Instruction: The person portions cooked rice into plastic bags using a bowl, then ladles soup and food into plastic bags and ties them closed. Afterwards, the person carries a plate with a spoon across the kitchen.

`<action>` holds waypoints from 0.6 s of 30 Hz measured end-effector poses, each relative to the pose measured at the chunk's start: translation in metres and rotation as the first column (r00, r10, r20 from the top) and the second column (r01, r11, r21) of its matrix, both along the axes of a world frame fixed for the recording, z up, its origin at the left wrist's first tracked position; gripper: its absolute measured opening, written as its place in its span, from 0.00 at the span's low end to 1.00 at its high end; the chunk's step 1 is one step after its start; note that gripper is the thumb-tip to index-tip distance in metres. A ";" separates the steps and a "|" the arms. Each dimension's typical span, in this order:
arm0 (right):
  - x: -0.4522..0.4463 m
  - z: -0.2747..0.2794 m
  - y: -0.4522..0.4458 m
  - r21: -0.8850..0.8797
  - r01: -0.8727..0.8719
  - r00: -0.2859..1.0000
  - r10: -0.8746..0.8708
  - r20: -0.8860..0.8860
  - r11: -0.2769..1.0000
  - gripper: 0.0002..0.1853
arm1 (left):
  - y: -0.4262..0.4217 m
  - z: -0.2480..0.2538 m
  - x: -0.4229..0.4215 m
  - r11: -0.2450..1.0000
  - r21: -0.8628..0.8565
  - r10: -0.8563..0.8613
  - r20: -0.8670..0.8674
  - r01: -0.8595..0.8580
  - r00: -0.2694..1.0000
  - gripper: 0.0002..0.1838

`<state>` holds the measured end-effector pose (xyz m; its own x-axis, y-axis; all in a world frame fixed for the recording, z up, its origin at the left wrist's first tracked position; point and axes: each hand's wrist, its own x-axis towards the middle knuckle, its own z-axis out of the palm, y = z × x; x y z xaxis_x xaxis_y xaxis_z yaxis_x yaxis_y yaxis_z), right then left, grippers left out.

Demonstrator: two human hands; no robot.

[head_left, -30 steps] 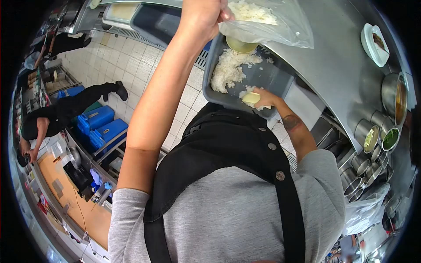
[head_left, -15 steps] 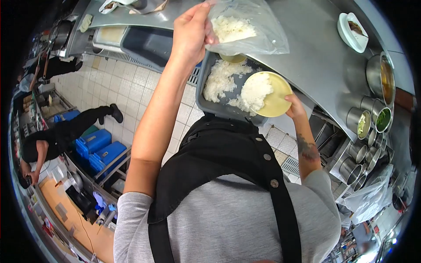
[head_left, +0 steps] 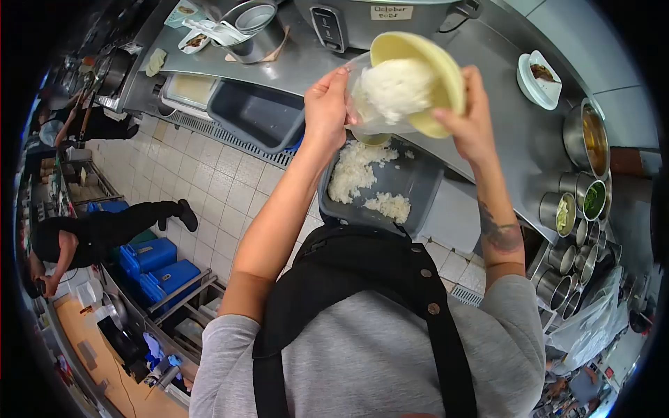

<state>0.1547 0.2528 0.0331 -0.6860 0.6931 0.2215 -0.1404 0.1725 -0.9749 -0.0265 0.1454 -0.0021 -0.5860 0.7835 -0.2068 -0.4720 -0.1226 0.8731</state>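
My left hand (head_left: 326,108) is closed on the rim of a clear plastic bag (head_left: 380,127) above the steel counter's edge. In my right hand (head_left: 472,115) is a pale yellow bowl (head_left: 449,73), tipped steeply toward the bag. A clump of white rice (head_left: 397,90) lies at the bowl's lower side, over the bag's mouth; how much is inside the bag I cannot tell. Below my hands, a grey tub (head_left: 426,195) holds loose rice (head_left: 352,173). Part of another yellow bowl (head_left: 375,139) shows at that tub's far edge.
A large labelled cooker (head_left: 376,21) stands at the back of the counter. A second dark tub (head_left: 254,115) sits left. A white dish (head_left: 538,87) and several steel pots (head_left: 557,209) are on the right. Another person (head_left: 63,240) works at the far left.
My right hand has lifted the bowl of rice from the grey tub up to the bag and tilted it. The view has shifted, bringing the cooker into sight.
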 end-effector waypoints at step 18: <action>0.092 -0.071 0.000 -0.136 -0.211 0.844 0.250 0.475 0.968 0.29 | 0.074 0.038 -0.052 0.984 -0.164 0.058 -0.086 -0.072 0.995 0.11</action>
